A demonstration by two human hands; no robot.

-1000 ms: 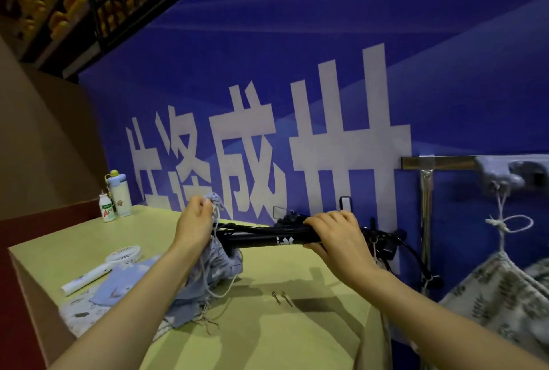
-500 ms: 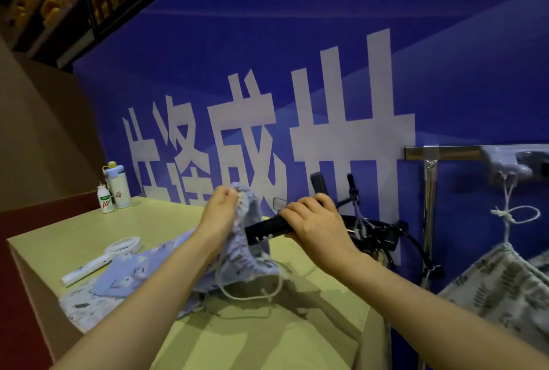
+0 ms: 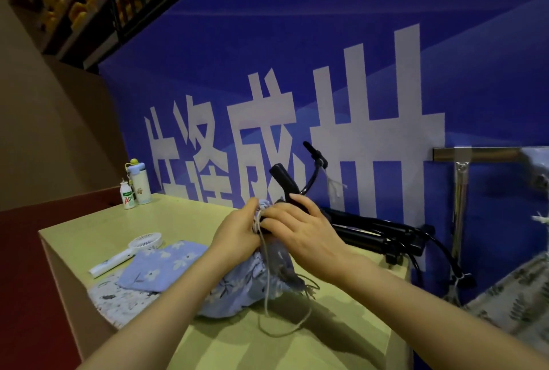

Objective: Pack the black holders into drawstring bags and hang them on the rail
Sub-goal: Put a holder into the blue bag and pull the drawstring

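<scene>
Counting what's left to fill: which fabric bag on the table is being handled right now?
The blue leaf-print bag gripped at its mouth by both hands; the flower-print bag lies flat, untouched.

Both bare forearms reach forward and converge. The left hand (image 3: 237,233) pinches closed just beside the right hand (image 3: 300,230), whose fingers curl in a grip, knuckles up.

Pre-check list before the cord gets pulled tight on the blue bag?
1. Black rod-shaped holder fully inside blue floral drawstring bag: not ok, its upper end sticks out.
2. Left hand gripping bag mouth: ok.
3. Right hand on holder at the mouth: ok.
4. White drawstring cord free of knots: cannot tell, it hangs loose onto the table.
5. Metal wall rail has hanging room: ok, bare stretch visible.
</scene>
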